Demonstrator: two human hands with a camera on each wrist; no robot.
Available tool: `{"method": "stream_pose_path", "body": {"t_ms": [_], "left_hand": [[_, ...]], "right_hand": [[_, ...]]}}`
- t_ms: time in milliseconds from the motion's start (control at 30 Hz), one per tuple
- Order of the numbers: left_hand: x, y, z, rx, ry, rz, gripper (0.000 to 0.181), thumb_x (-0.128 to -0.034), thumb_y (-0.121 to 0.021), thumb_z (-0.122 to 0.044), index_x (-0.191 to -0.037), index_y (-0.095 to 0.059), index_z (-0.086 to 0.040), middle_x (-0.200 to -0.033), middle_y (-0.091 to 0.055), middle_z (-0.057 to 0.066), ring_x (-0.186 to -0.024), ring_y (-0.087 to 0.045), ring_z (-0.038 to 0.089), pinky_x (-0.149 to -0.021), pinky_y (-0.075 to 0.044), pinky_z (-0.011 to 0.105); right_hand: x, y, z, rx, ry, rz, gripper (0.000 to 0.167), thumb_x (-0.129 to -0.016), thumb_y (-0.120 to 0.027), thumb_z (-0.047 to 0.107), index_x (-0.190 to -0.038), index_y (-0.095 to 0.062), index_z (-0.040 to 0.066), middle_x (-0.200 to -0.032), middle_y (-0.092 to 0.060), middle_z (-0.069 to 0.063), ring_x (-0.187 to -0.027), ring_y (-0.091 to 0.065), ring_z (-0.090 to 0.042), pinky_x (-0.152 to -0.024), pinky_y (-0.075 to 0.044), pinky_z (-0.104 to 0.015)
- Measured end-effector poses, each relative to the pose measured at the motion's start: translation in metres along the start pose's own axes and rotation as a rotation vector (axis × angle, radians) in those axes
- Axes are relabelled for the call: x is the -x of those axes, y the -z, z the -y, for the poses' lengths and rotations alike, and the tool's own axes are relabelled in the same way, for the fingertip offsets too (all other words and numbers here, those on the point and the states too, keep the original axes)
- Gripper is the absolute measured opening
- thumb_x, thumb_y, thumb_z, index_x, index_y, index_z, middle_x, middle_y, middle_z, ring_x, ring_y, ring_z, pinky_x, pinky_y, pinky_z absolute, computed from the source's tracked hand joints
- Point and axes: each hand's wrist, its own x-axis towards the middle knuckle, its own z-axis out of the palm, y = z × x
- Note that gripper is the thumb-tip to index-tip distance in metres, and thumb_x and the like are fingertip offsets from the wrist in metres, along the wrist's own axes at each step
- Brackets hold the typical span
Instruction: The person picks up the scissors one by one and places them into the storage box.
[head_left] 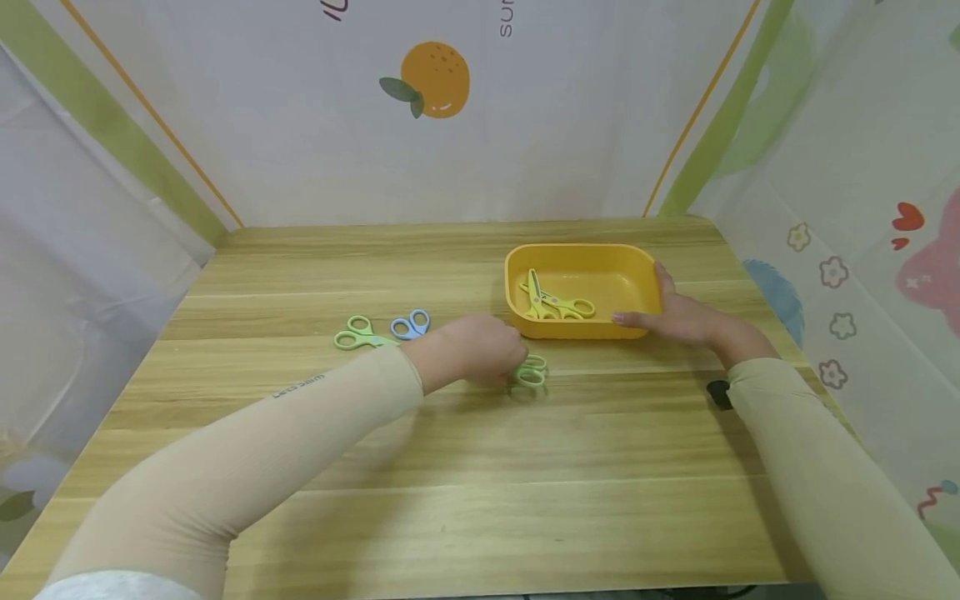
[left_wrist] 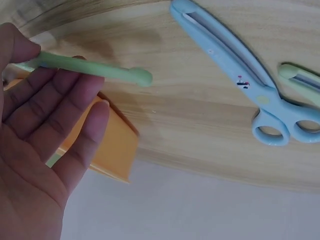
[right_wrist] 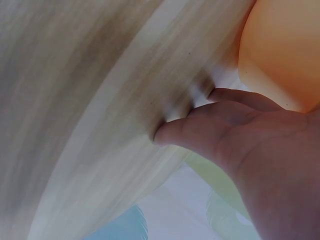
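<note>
My left hand (head_left: 483,346) pinches a pair of light green scissors (left_wrist: 100,69) between thumb and fingers, just above the table in front of the yellow bin. Their handle loops (head_left: 531,372) point right in the head view. My right hand (head_left: 686,318) rests against the right end of the yellow bin (head_left: 581,330); its thumb lies along the front rim and, in the right wrist view, its extended fingers (right_wrist: 192,127) reach down to the table. Yellow scissors (head_left: 573,307) lie crossed inside the bin, toward its left side.
Left of the bin, blue scissors (head_left: 410,326) and another light green pair (head_left: 363,335) lie on the wooden table (head_left: 480,500), partly hidden by my left arm. A small black object (head_left: 718,394) is beside my right wrist. Printed curtains (head_left: 555,125) hang behind and at both sides.
</note>
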Motion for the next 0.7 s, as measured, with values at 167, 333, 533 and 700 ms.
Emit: {"method": "stream_pose_path", "body": {"t_ms": [167, 333, 533, 700], "left_hand": [[0.001, 0.007, 0.003, 0.017, -0.018, -0.008, 0.01, -0.0962, -0.073, -0.023, -0.094, -0.067, -0.015, -0.095, -0.071, 0.001, -0.078, -0.057, 0.016, -0.081, -0.062, 0.039], [0.003, 0.023, 0.008, -0.022, -0.024, -0.059, 0.013, -0.0925, -0.071, -0.018, -0.084, -0.061, -0.016, -0.083, -0.06, -0.002, -0.071, -0.047, 0.015, -0.068, -0.058, 0.038], [0.005, 0.044, 0.01, -0.022, -0.012, -0.043, 0.015, -0.0915, -0.069, -0.017, -0.083, -0.057, -0.017, -0.082, -0.054, -0.002, -0.069, -0.044, 0.014, -0.058, -0.042, 0.03], [0.004, 0.058, 0.011, -0.03, 0.003, -0.049, 0.019, -0.0909, -0.071, -0.018, -0.081, -0.055, -0.019, -0.085, -0.053, -0.003, -0.072, -0.044, 0.013, -0.06, -0.043, 0.03]], "right_hand": [[0.0, 0.0, 0.0, 0.003, 0.003, 0.001, 0.136, -0.092, -0.06, 0.08, -0.154, 0.047, 0.021, -0.17, -0.003, -0.042, -0.157, -0.016, -0.061, -0.126, -0.018, -0.074], [0.001, -0.001, 0.001, 0.013, 0.005, -0.012, 0.136, -0.092, -0.059, 0.08, -0.155, 0.045, 0.018, -0.169, -0.006, -0.044, -0.156, -0.019, -0.062, -0.125, -0.02, -0.074], [-0.001, -0.001, 0.0, 0.035, 0.005, -0.025, 0.137, -0.092, -0.059, 0.081, -0.156, 0.044, 0.017, -0.167, -0.013, -0.046, -0.153, -0.026, -0.063, -0.125, -0.022, -0.073], [-0.001, -0.001, -0.001, 0.035, 0.004, -0.029, 0.137, -0.091, -0.059, 0.081, -0.156, 0.044, 0.017, -0.166, -0.016, -0.046, -0.153, -0.028, -0.063, -0.125, -0.023, -0.073]]}}
